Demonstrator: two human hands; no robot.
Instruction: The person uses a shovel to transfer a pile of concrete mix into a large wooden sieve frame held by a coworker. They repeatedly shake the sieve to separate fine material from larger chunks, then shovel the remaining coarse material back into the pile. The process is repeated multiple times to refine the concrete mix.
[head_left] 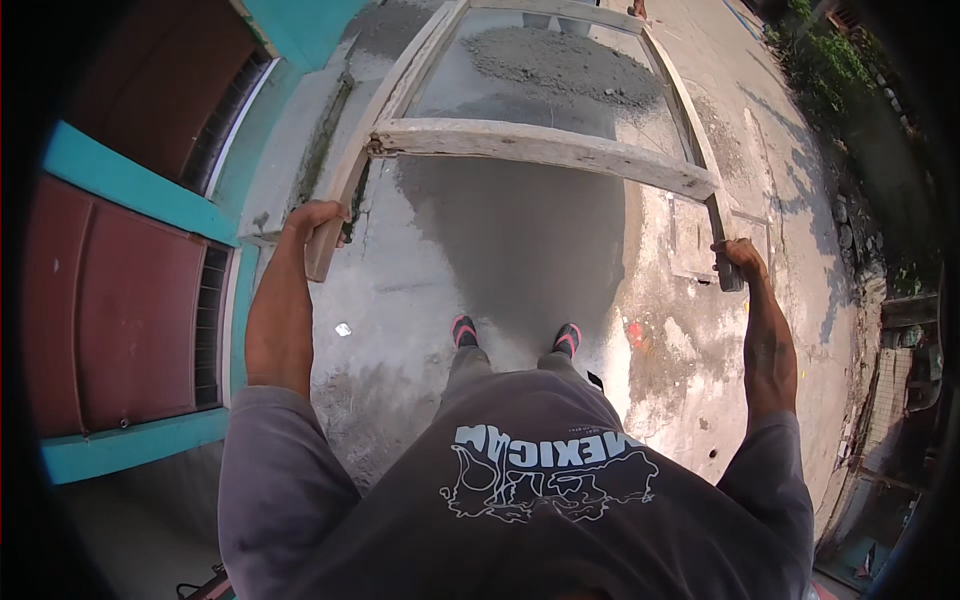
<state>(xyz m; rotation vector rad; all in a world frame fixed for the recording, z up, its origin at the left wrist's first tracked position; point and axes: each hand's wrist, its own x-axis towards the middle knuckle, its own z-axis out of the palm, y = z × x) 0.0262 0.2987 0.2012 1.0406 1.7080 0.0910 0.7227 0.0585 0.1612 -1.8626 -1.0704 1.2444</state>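
A long wooden frame [540, 146] with a near crossbar and two handles stretches away in front of me. My left hand [320, 215] is closed around its left handle, near the end. Around the right handle's end, my right hand [740, 257] is wrapped as well. Within the frame the surface looks hazy, like fine mesh. A heap of grey sand [570, 65] shows inside the frame's far half; I cannot tell whether it rests on the mesh or on the ground below. At the far end, another person's hand [637, 10] is by the frame's right corner.
Sunlit, stained concrete ground [400, 330] lies under my feet, crossed by my shadow. On the left stands a building with a turquoise-trimmed brown door [140, 300] and a concrete step [290, 160]. Plants [840, 60] and piled clutter [900, 390] line the right side.
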